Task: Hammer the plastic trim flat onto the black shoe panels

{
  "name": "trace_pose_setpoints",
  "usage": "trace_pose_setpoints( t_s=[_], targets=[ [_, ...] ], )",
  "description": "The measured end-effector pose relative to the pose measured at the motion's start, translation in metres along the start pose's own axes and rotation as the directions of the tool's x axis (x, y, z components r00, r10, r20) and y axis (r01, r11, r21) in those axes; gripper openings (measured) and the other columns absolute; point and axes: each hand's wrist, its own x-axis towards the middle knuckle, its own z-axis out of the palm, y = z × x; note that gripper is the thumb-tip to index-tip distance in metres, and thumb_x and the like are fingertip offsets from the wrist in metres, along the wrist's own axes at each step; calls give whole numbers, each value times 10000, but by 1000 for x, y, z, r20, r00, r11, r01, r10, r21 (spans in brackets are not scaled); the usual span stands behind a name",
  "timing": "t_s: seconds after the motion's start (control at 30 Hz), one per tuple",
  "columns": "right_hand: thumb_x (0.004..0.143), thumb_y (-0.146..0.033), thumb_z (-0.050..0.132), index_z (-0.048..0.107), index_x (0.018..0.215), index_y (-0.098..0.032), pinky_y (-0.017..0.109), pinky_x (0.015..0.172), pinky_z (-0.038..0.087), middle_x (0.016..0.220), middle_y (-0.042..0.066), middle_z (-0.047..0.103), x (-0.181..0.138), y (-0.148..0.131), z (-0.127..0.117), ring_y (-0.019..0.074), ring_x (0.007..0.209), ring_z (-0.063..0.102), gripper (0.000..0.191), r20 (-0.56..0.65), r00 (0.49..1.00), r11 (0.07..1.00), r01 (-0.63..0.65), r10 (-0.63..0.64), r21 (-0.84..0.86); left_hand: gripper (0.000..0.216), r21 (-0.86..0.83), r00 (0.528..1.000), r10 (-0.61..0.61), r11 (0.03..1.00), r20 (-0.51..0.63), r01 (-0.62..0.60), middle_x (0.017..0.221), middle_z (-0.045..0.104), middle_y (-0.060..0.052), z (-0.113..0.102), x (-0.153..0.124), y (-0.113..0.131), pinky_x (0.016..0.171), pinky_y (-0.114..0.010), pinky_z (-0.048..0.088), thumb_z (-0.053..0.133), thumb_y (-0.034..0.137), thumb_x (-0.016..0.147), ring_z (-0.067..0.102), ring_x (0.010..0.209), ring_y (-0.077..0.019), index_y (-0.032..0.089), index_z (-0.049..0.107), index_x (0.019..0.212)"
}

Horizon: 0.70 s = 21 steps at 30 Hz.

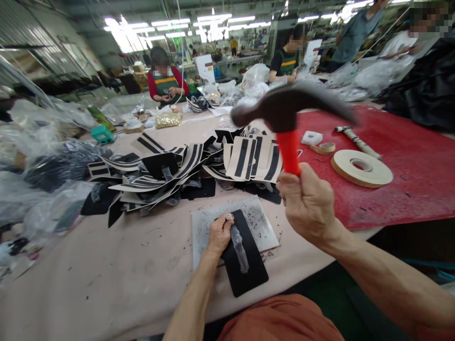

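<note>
My right hand [308,204] is closed round the red handle of a hammer [288,113], raised above the table with its dark head blurred. My left hand [219,233] pinches a small metal punch upright on a black cut piece [245,265]. That piece lies partly on a scuffed grey striking plate [261,226] near the table's front edge. A clear plastic strip lies along the black piece.
A heap of black and cream striped cut pieces [170,170] lies behind the plate. A red mat [408,189] on the right carries tape rolls [360,166] and a second hammer [355,139]. Plastic bags pile at left [53,166]. Other people work at the far tables.
</note>
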Motion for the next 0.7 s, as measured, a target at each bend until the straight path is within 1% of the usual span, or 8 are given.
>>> trace_pose_setpoints(
  t_s=[0.1, 0.17, 0.27, 0.37, 0.43, 0.53, 0.6, 0.7],
  targets=[
    [1023, -458, 330, 559, 920, -216, 279, 533, 343, 633, 37, 565, -23, 3, 22, 170, 562, 523, 349, 195, 980, 998, -49, 42, 34, 189, 26, 1000, -9, 1000, 7, 9, 846, 725, -27, 0, 0, -1, 768, -286, 520, 514, 293, 912, 674, 778, -175, 208, 679, 876],
    [989, -414, 414, 561, 843, -207, 282, 527, 325, 605, 48, 575, -42, 12, 36, 170, 532, 529, 293, 389, 920, 999, -39, 38, -6, 192, 52, 1000, -15, 999, 18, 14, 792, 711, -17, 1, 0, -2, 726, -277, 515, 514, 290, 909, 659, 729, -170, 210, 684, 869],
    [998, -379, 389, 559, 896, -192, 282, 560, 321, 688, 68, 630, -62, 33, 42, 180, 582, 570, 273, 569, 815, 993, -71, 113, -96, 188, 53, 1000, -5, 999, 18, 4, 791, 709, -14, 1, -1, -5, 723, -276, 514, 521, 286, 913, 657, 734, -171, 212, 692, 886],
    [1018, -399, 331, 526, 857, -197, 274, 577, 336, 693, 47, 609, -73, 63, 41, 170, 614, 567, 324, 587, 776, 970, -227, 231, -81, 187, 13, 1000, 3, 1000, 11, -3, 889, 734, -31, 2, -2, -8, 795, -294, 528, 522, 282, 927, 685, 827, -184, 212, 694, 903],
    [1026, -410, 291, 500, 808, -203, 265, 554, 346, 650, 17, 568, -82, 88, 44, 153, 562, 540, 366, 597, 709, 909, -409, 374, -84, 180, -5, 1000, 5, 1000, 15, -5, 934, 743, -39, 2, -2, -9, 828, -303, 532, 526, 278, 933, 695, 872, -190, 210, 692, 929],
    [1031, -394, 283, 522, 836, -190, 271, 558, 386, 668, 24, 573, -91, 120, 54, 165, 564, 568, 370, 537, 622, 818, -496, 570, -292, 161, -15, 1000, 12, 1000, 8, -12, 957, 749, -48, 2, -3, -11, 851, -312, 536, 548, 266, 925, 703, 904, -196, 204, 693, 957],
    [1015, -350, 352, 561, 942, -153, 315, 660, 441, 841, 101, 628, -92, 125, 61, 220, 750, 638, 296, 453, 664, 800, -433, 595, -415, 159, -9, 1000, 11, 1000, 0, -11, 975, 753, -53, 2, -2, -11, 875, -324, 536, 562, 265, 916, 706, 927, -202, 203, 699, 968],
    [945, -275, 493, 540, 1196, -114, 411, 892, 444, 1196, 202, 565, -86, 99, 76, 309, 1106, 569, 302, 368, 852, 907, -250, 372, -338, 169, 2, 1000, -2, 1000, -9, 2, 986, 758, -52, 1, -3, -9, 890, -334, 537, 569, 280, 911, 711, 934, -206, 206, 712, 963]
  ],
)
